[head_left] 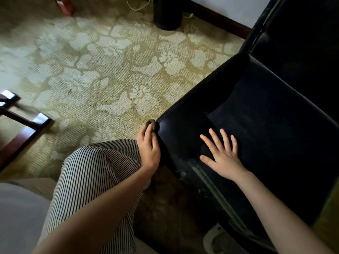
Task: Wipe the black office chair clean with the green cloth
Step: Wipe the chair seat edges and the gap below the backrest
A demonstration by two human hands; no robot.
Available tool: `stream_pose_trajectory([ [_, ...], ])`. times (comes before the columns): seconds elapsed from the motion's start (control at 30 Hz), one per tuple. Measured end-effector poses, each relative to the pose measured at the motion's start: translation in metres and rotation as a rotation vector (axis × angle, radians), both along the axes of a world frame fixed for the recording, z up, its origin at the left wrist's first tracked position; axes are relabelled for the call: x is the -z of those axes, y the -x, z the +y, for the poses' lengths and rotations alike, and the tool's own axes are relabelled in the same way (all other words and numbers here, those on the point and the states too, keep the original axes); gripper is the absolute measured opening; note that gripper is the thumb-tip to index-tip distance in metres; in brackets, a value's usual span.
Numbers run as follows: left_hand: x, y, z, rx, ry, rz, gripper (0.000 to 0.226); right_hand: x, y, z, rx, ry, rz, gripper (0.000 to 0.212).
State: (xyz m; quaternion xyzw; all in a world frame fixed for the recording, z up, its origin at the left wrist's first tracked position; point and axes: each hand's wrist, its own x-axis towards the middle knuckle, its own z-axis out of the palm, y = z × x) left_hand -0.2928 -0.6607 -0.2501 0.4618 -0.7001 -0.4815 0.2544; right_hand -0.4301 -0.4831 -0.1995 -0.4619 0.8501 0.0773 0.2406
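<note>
Head view: left hand [148,145] pinches bunched green cloth [151,123]; right hand [222,158] flat, released.

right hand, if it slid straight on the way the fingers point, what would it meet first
The right hand lies flat on the black chair seat, fingers pointing toward the backrest. Sliding on, it would probably reach the seat-backrest crease first; depth there is dark and unclear.

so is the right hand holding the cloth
No, the right hand lies flat and empty on the chair seat, while the left hand holds the bunched cloth at the seat's corner.

Dim, deep shadows, blurred warped edges
</note>
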Motion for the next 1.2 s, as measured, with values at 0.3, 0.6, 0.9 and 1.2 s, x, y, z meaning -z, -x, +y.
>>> stream_pose_trajectory([
  [0.3, -0.001, 0.017, -0.011, 0.027, -0.005, 0.032, 0.037, -0.002, 0.002, -0.018, 0.088, 0.02, -0.002, 0.072],
  [0.6, 0.01, 0.012, 0.012, 0.147, 0.037, -0.002, 0.041, -0.003, 0.002, -0.038, 0.24, 0.027, -0.042, 0.067],
  [0.9, -0.003, -0.006, 0.027, 0.414, 0.154, 0.048, 0.045, -0.002, 0.007, -0.05, 0.336, 0.145, -0.016, 0.065],
  [1.2, 0.008, 0.043, -0.029, 0.133, -0.072, 0.019, 0.043, 0.001, 0.011, -0.059, 0.387, 0.145, -0.033, 0.065],
])
